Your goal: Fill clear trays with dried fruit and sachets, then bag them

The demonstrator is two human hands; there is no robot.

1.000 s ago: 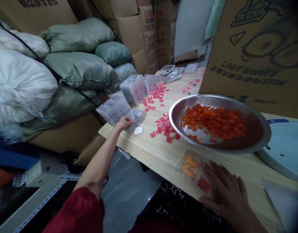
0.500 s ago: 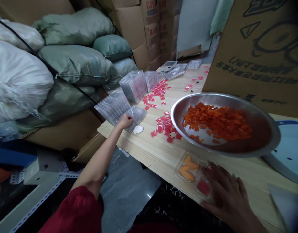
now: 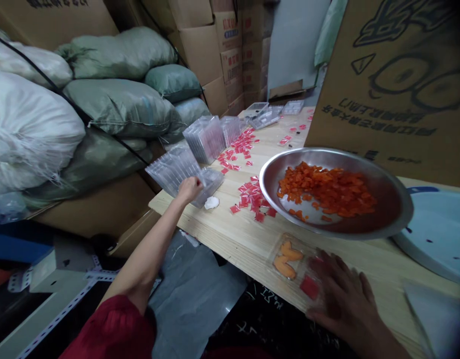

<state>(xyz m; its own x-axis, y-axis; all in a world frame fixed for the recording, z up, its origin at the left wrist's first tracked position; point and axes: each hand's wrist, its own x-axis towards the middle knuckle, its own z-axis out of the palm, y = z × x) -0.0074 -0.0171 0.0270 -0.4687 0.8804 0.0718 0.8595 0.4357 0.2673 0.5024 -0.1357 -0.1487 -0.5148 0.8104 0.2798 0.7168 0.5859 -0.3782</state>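
- The left hand (image 3: 190,189) reaches out across the desk (image 3: 226,229) to the leaning row of clear boxes (image 3: 173,167); its fingers are curled narrow at the near side of the row, and we cannot tell whether they pinch one.
- The right hand (image 3: 340,294) lies palm down with its fingers spread wide, covering the right part of a filled box (image 3: 300,269) near the front edge of the desk.
- We see orange pieces (image 3: 284,268) in the left part of this box and a red packet (image 3: 309,286) just beside the right hand.
- The key relation, as we judge it, is the gap between the two: the leaning row lies ahead and to the left of the filled box, well apart from it, with the left hand clearly nearer to the row.
- We read the long axis of the filled box as roughly along the front edge, though the right hand hides one end.
- Between the hands, beyond the straight line joining them, we find loose packets (image 3: 247,194); the metal bowl (image 3: 390,199) stands beyond the right hand.
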